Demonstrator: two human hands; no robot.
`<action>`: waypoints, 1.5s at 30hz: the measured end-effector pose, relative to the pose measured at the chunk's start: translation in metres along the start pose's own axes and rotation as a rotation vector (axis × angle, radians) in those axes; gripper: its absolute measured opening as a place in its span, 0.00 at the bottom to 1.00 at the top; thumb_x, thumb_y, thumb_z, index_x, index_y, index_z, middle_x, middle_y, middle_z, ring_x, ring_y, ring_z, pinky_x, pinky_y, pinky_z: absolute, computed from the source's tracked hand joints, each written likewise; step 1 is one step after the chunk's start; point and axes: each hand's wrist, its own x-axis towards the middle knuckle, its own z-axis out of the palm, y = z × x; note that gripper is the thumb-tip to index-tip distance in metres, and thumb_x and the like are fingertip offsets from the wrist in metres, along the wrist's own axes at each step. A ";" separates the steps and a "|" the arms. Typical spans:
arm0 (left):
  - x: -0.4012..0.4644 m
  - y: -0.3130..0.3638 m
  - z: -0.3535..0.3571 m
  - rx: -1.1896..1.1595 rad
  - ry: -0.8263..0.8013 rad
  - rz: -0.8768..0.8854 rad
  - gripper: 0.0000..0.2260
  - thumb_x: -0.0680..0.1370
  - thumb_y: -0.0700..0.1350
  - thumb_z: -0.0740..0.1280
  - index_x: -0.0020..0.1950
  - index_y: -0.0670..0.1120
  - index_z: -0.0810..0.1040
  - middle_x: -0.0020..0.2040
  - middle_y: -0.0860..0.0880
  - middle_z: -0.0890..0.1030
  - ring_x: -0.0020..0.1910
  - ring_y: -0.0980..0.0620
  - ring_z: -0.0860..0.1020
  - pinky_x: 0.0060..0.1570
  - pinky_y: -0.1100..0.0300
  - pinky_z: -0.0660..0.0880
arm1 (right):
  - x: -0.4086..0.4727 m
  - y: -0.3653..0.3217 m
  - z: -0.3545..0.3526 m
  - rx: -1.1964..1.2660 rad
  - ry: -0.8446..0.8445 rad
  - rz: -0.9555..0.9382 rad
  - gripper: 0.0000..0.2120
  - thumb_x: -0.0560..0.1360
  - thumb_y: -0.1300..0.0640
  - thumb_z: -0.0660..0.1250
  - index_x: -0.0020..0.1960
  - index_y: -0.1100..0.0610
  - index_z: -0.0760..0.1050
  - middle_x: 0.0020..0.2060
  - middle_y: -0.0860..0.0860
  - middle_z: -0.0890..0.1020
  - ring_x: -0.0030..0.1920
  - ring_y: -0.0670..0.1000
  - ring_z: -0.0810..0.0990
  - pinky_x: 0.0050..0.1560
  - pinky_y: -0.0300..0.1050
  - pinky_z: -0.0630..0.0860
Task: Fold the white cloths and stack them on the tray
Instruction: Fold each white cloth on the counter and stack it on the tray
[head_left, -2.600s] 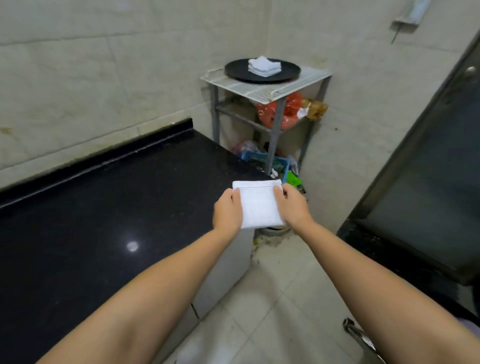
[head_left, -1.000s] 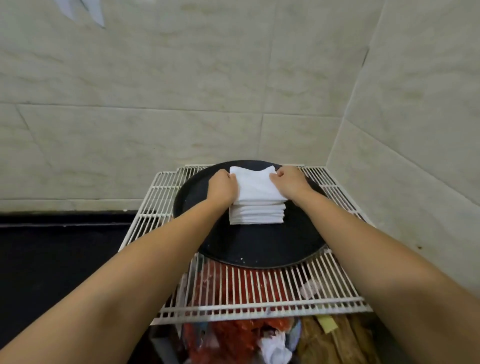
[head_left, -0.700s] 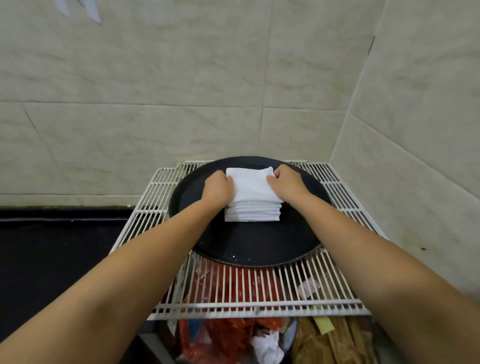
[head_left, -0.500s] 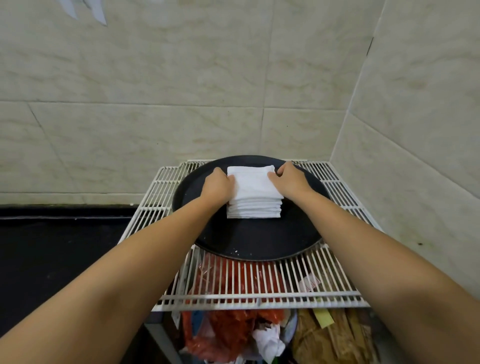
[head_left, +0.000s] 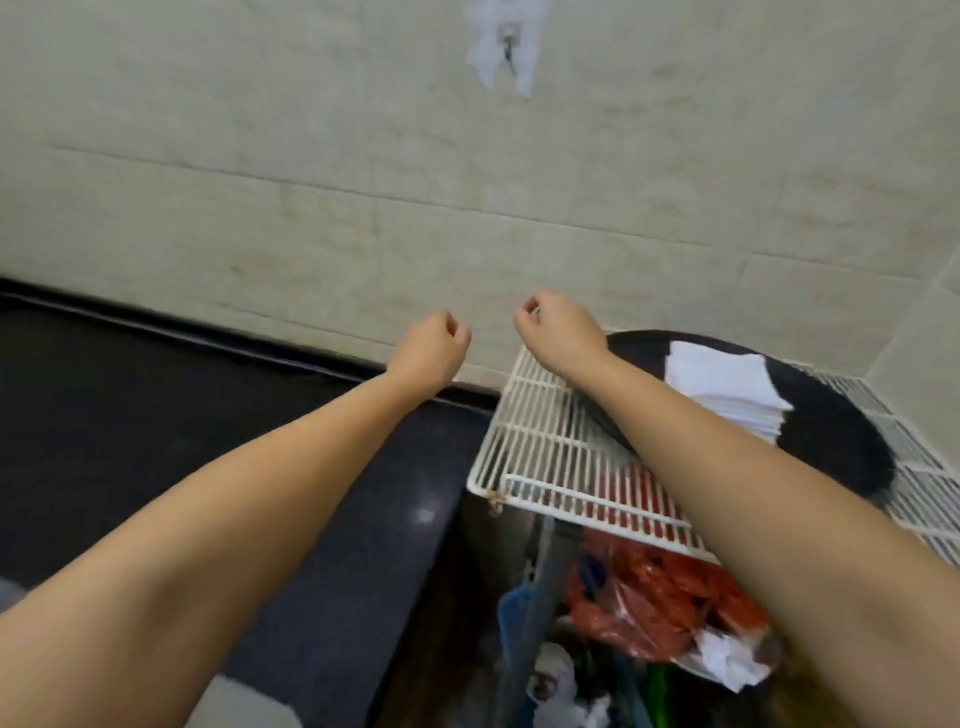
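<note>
A stack of folded white cloths (head_left: 727, 392) rests on the round black tray (head_left: 831, 436) at the right, on a white wire rack (head_left: 540, 441). My right hand (head_left: 558, 327) hovers left of the tray, above the rack's far left corner, its fingers curled in with nothing in them. My left hand (head_left: 431, 348) is further left, in front of the tiled wall, also curled and holding nothing. Both hands are clear of the stack. My right forearm hides the tray's near left part.
A black countertop (head_left: 156, 415) stretches to the left below the tiled wall. Under the rack lie a red plastic bag (head_left: 660, 592) and other clutter. A metal hook (head_left: 508, 44) is fixed high on the wall.
Both hands have let go of the cloth stack and moved left and up off the tray. The view has swung left, so the tray now sits at the right.
</note>
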 end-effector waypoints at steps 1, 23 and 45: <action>-0.011 -0.027 -0.025 0.044 0.037 -0.030 0.11 0.81 0.51 0.56 0.49 0.44 0.72 0.43 0.43 0.80 0.40 0.42 0.78 0.44 0.53 0.75 | -0.003 -0.031 0.020 0.016 -0.023 -0.050 0.12 0.79 0.52 0.57 0.54 0.58 0.75 0.51 0.59 0.81 0.54 0.61 0.78 0.49 0.48 0.72; -0.255 -0.477 -0.331 0.461 0.088 -0.678 0.13 0.82 0.50 0.55 0.55 0.44 0.72 0.54 0.42 0.80 0.52 0.41 0.78 0.49 0.51 0.74 | -0.152 -0.462 0.391 -0.055 -0.562 -0.816 0.14 0.81 0.51 0.53 0.59 0.57 0.72 0.55 0.55 0.76 0.53 0.60 0.79 0.48 0.52 0.74; -0.104 -0.781 -0.531 0.409 0.037 -0.877 0.14 0.82 0.50 0.53 0.57 0.43 0.72 0.53 0.41 0.80 0.50 0.41 0.77 0.44 0.53 0.72 | 0.033 -0.764 0.635 -0.151 -0.690 -0.998 0.14 0.81 0.51 0.53 0.59 0.58 0.71 0.56 0.55 0.76 0.54 0.59 0.78 0.48 0.48 0.73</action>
